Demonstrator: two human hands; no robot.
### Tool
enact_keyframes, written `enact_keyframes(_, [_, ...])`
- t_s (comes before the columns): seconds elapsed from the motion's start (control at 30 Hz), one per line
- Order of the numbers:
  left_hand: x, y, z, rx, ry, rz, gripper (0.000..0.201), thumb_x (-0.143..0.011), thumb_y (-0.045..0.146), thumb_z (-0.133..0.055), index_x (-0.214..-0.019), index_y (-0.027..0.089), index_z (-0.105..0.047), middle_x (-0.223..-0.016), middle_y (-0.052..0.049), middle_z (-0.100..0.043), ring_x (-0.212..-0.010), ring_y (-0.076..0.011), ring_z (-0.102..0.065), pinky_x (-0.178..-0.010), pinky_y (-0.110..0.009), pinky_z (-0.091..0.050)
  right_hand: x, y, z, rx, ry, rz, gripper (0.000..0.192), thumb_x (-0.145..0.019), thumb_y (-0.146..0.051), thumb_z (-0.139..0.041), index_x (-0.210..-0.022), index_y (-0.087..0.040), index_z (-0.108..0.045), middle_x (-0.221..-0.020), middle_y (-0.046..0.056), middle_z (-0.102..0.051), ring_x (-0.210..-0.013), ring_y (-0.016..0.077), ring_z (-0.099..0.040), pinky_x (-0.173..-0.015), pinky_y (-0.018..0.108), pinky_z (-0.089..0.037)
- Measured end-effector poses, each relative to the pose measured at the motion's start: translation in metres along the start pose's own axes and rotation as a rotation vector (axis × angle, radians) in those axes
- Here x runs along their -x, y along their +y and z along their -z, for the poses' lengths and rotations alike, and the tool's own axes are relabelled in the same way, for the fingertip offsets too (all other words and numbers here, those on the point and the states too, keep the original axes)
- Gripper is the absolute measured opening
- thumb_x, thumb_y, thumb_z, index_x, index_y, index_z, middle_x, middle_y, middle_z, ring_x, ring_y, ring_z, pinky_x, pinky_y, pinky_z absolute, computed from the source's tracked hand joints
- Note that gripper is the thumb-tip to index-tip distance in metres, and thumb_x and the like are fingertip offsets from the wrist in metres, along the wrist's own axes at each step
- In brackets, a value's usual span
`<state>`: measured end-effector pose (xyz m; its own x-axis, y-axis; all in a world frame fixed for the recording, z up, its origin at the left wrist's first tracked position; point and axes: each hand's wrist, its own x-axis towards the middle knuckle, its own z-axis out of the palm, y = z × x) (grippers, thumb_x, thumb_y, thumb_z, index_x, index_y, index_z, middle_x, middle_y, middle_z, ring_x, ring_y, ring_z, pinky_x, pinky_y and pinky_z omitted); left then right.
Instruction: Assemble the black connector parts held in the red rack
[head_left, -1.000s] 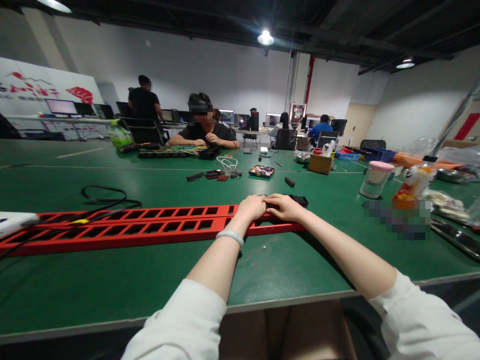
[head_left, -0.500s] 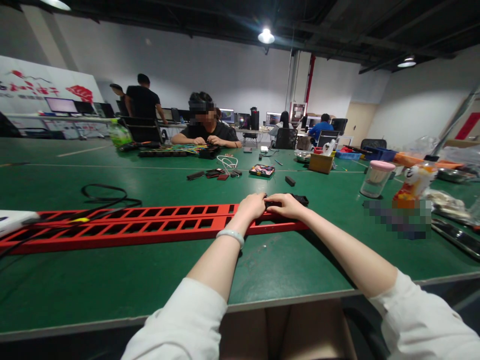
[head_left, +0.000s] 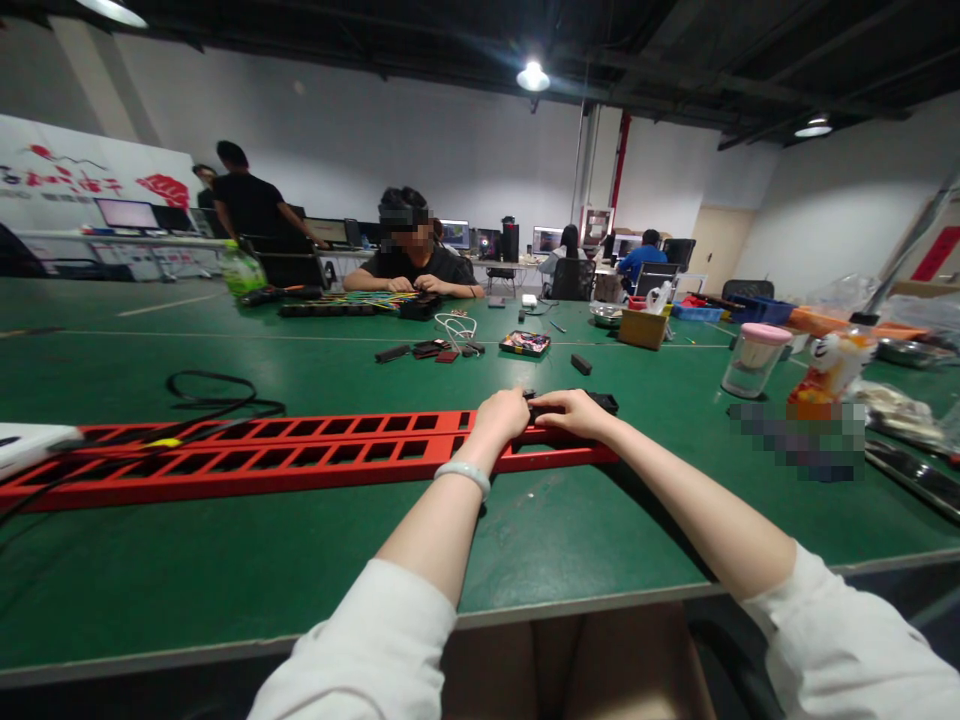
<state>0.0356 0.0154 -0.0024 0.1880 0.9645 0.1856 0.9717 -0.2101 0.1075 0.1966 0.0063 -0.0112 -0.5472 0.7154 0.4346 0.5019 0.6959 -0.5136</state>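
Observation:
A long red slotted frame (head_left: pixel 390 463) lies across the green table, with a row of rectangular openings along each of its two rails. At its right end sits a black part (head_left: pixel 602 402), mostly covered by my hands. My left hand (head_left: pixel 504 414), with a pale bangle at the wrist, is closed over the frame, its fingertips meeting something small and dark that I cannot make out. Just to the right, my right hand (head_left: pixel 574 411) curls its fingers down on the black part. The fingertips of both hands are close together and partly hidden.
A black cable (head_left: pixel 225 392) loops over the frame near a white device (head_left: pixel 34 448). Beyond are small dark pieces (head_left: pixel 431 349), a shallow box (head_left: pixel 525 343) and a black block (head_left: pixel 580 364). A pink-lidded jar (head_left: pixel 756 360) and bottle (head_left: pixel 832 365) stand right. A person works opposite with coloured wires (head_left: pixel 375 299).
My hands keep almost the same place and grip on the frame's right end. In the background, a standing person in black has shifted to the left.

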Motion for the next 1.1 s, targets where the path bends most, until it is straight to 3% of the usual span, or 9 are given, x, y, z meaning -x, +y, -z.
enact_keyframes(0.27, [-0.002,-0.003,-0.003,-0.003,-0.002,-0.018,0.035,-0.086,0.032,-0.026,-0.104,0.018,-0.053,-0.096,-0.011,-0.062,-0.088,-0.0216,-0.059,-0.070,-0.029,-0.044,0.002,-0.003,-0.001,0.060,-0.066,0.086,0.031,-0.077,-0.024,-0.052,-0.107,-0.024,-0.060,-0.111,0.000,-0.059,-0.103,0.0187,-0.054,-0.091,0.030,-0.040])
enact_keyframes(0.5, [0.002,-0.001,0.000,-0.010,-0.014,-0.018,0.034,-0.085,0.032,-0.030,-0.104,0.017,-0.053,-0.096,-0.011,-0.062,-0.089,-0.0218,-0.058,-0.072,-0.028,-0.043,0.005,-0.007,-0.008,0.139,-0.058,0.196,0.034,-0.080,-0.022,-0.047,-0.114,-0.023,-0.054,-0.117,0.003,-0.055,-0.109,0.0168,-0.050,-0.094,0.032,-0.038])
enact_keyframes(0.73, [0.001,-0.004,-0.002,-0.015,0.005,-0.048,0.032,-0.085,0.031,-0.028,-0.100,0.018,-0.053,-0.094,-0.011,-0.063,-0.087,-0.0227,-0.059,-0.069,-0.029,-0.044,0.006,-0.005,-0.011,0.194,-0.030,0.215,0.035,-0.083,-0.022,-0.042,-0.116,-0.018,-0.052,-0.117,0.006,-0.054,-0.111,0.0176,-0.048,-0.097,0.035,-0.036])
enact_keyframes(0.83, [0.000,-0.003,-0.003,-0.018,0.012,-0.045,0.033,-0.086,0.032,-0.026,-0.100,0.019,-0.053,-0.095,-0.011,-0.063,-0.087,-0.0228,-0.059,-0.070,-0.030,-0.044,0.005,-0.003,-0.011,0.204,0.018,0.184,0.032,-0.084,-0.024,-0.040,-0.112,-0.018,-0.056,-0.113,0.007,-0.057,-0.109,0.0177,-0.050,-0.095,0.035,-0.038])
enact_keyframes(1.0, [0.000,-0.002,-0.002,-0.019,-0.013,-0.023,0.033,-0.086,0.030,-0.027,-0.102,0.019,-0.053,-0.097,-0.011,-0.062,-0.089,-0.0219,-0.059,-0.072,-0.029,-0.044,0.002,0.007,-0.009,0.277,0.226,0.007,0.029,-0.083,-0.024,-0.041,-0.103,-0.017,-0.061,-0.106,0.008,-0.061,-0.106,0.0193,-0.052,-0.094,0.037,-0.038])
enact_keyframes(1.1, [0.001,-0.001,-0.001,-0.022,-0.012,-0.026,0.032,-0.085,0.029,-0.028,-0.101,0.019,-0.053,-0.096,-0.011,-0.062,-0.088,-0.0223,-0.059,-0.071,-0.029,-0.044,0.000,0.011,-0.009,0.309,0.195,-0.015,0.028,-0.082,-0.023,-0.042,-0.099,-0.017,-0.063,-0.103,0.007,-0.063,-0.105,0.0201,-0.052,-0.093,0.037,-0.038])
